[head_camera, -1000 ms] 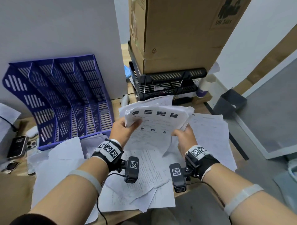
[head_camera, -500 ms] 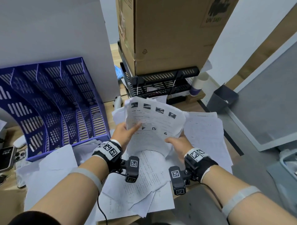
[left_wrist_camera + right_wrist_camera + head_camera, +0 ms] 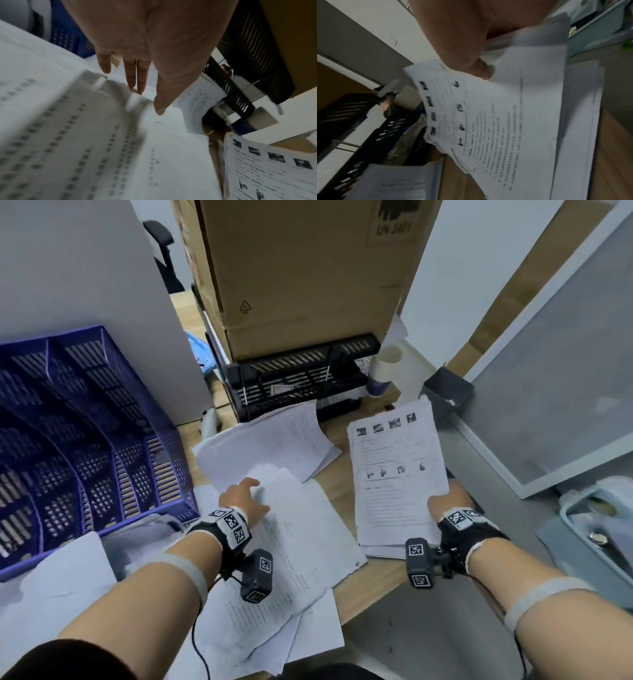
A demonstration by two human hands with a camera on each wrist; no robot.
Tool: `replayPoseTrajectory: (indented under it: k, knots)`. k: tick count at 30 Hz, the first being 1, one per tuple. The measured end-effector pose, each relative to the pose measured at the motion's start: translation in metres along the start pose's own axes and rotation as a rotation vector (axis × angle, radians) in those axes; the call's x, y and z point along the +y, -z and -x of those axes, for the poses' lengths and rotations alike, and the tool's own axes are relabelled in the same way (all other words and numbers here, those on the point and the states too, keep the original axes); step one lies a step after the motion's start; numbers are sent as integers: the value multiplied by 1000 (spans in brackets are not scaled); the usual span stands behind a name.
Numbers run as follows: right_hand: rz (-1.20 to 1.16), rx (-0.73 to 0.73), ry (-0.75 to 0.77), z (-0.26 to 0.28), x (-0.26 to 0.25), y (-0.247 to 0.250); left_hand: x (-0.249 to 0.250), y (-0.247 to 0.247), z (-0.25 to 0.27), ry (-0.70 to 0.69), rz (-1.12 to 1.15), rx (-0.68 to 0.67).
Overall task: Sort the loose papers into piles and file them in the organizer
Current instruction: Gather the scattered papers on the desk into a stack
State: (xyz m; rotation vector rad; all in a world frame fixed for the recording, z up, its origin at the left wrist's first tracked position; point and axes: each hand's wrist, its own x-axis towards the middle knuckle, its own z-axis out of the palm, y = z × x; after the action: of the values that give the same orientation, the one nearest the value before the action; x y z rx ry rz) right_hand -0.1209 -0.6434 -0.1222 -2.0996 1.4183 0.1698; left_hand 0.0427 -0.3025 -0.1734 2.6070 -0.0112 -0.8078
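My right hand (image 3: 445, 503) pinches a printed sheet with small pictures (image 3: 397, 474) by its near edge, the thumb on top (image 3: 481, 69). The sheet (image 3: 488, 121) lies over a stack of sheets (image 3: 380, 551) at the desk's right edge. My left hand (image 3: 245, 494) holds nothing. Its fingers (image 3: 137, 81) are straight and reach down onto the loose papers (image 3: 298, 542) spread in the middle of the desk. The papers (image 3: 85, 135) are blurred in the left wrist view. The blue slotted organizer (image 3: 102, 422) stands at the left with its slots showing no paper.
A big cardboard box (image 3: 308, 268) sits on a black tray rack (image 3: 301, 381) at the back. A paper cup (image 3: 382, 371) and a dark bin (image 3: 445, 392) stand behind the right stack. More sheets (image 3: 274, 446) lie before the rack. A pale blue case (image 3: 599, 525) lies off the desk's right edge.
Both hands held the picture sheet before. My left hand has let go and dropped to the loose papers; my right hand has carried the sheet right, over the stack.
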Motion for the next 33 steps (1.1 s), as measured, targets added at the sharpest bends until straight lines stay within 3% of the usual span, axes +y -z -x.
replayPoseTrajectory:
  k: [2, 4, 6, 10, 12, 17, 24, 29, 31, 33]
  knots:
    - [48, 143, -62, -4, 7, -8, -13, -1, 1, 56, -122, -8]
    - [41, 186, 0, 4, 3, -18, -21, -3, 6, 80, -189, -17]
    - [-19, 9, 137, 14, -8, -35, -26, -5, 14, 110, -237, -14]
    - [88, -612, 304, 47, -21, -84, -37, -9, 27, 161, -271, 5]
    - [192, -699, 364, 62, -25, -106, -49, -7, 33, 130, -239, -35]
    - [413, -553, 497, 77, -31, -130, -82, -4, 50, -90, 29, -83]
    - [85, -601, 506, 88, -39, -121, -78, 16, 67, -290, 216, 86]
    - [-148, -401, 472, 88, -48, -89, -83, 41, 58, -163, 204, 355]
    - [-267, -335, 409, 87, -50, -76, -85, 49, 58, -58, 230, 316]
    - [-352, -308, 329, 87, -48, -68, -87, 51, 58, 55, 274, 188]
